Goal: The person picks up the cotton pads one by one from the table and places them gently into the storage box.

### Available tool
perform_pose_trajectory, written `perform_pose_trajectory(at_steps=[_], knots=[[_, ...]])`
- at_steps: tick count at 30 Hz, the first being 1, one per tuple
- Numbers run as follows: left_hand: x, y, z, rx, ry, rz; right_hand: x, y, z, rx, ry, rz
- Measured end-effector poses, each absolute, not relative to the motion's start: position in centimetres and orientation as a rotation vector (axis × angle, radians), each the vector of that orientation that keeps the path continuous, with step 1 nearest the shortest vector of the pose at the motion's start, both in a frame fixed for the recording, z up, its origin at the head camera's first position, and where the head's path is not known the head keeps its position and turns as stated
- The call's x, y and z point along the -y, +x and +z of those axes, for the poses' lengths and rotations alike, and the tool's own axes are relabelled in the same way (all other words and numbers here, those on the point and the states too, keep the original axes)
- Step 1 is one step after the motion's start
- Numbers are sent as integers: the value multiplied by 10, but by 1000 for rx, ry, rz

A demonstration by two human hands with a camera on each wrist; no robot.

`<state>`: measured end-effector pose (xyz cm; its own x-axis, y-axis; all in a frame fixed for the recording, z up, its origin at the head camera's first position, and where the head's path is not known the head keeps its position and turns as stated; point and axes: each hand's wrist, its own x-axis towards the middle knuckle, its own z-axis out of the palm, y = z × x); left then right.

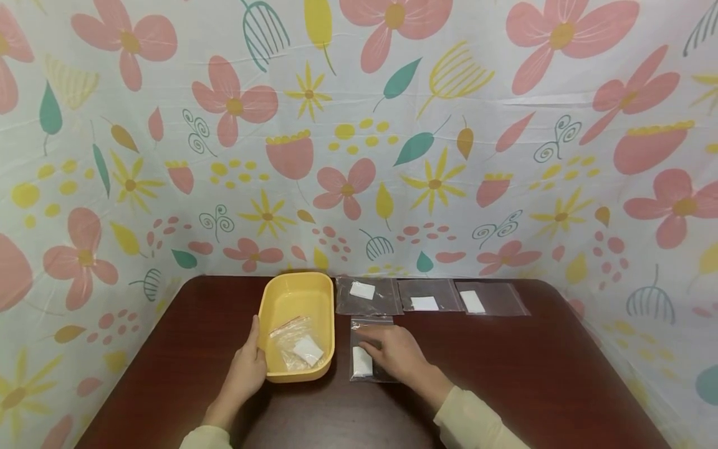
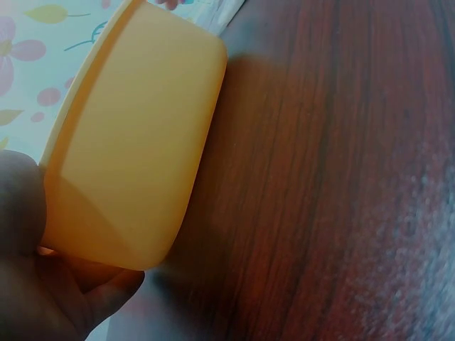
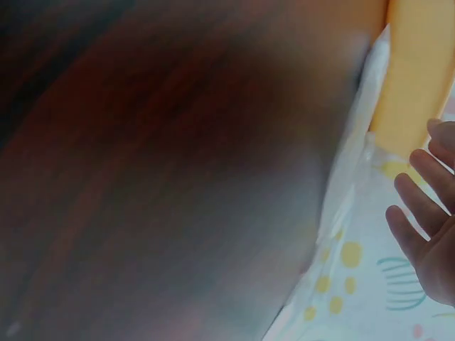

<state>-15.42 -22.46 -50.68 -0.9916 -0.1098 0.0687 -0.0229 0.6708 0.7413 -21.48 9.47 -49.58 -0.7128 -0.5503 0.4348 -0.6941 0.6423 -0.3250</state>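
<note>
My left hand (image 1: 247,368) grips the near left side of a yellow plastic tray (image 1: 331,324), its thumb by the rim and other fingers against the lower wall in the left wrist view. Inside the tray lie crumpled clear zip bags (image 1: 288,349) with a white card (image 1: 308,350). Over a flat zip bag (image 1: 359,321) just right of the tray is my right hand (image 1: 401,355), covering part of it. A white piece (image 1: 362,362) shows in that bag's lower half. The right wrist view shows spread fingers (image 3: 419,202) with nothing between them.
Along the table's back edge lie three more zip bags in a row: left (image 1: 348,305), middle (image 1: 412,290) and right (image 1: 499,299), each with a white piece. Behind the dark brown table (image 1: 533,386) hangs a floral cloth (image 1: 359,237), also along both sides.
</note>
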Motion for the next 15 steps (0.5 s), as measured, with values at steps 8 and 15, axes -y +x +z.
perform_pose_trajectory(at_steps=[8, 15], knots=[[226, -154, -507, 2773, 116, -1230, -106, -218, -503, 2585, 1001, 689], [225, -155, -508, 2774, 105, -1220, -109, -219, -508, 2591, 999, 693]])
